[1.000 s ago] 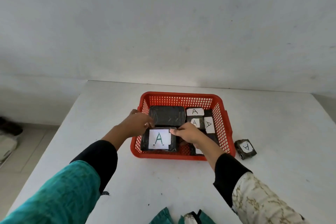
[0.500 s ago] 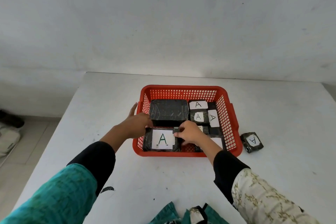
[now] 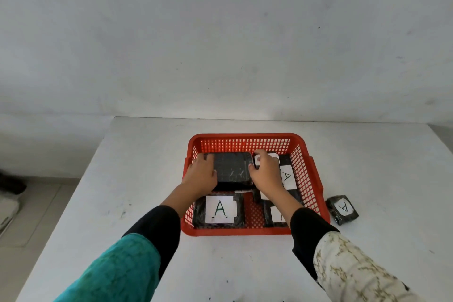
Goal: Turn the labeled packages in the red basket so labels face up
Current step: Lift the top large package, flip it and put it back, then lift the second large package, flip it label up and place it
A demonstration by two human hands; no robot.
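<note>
The red basket [image 3: 247, 140] stands on the white table. At its back left lies a large black package [image 3: 232, 169] with no label showing. My left hand [image 3: 202, 174] grips its left side and my right hand [image 3: 266, 171] grips its right side. In the front left corner lies a package with its white A label [image 3: 220, 209] facing up. Smaller labelled packages [image 3: 287, 176] sit along the right side, partly hidden by my right arm.
A small black package [image 3: 342, 208] with an A label lies on the table just right of the basket. The table [image 3: 122, 191] ends at a wall behind and drops to the floor on the left.
Both hands have left the front package, which now lies label up, and moved back onto the large unlabelled package. The camera view has shifted.
</note>
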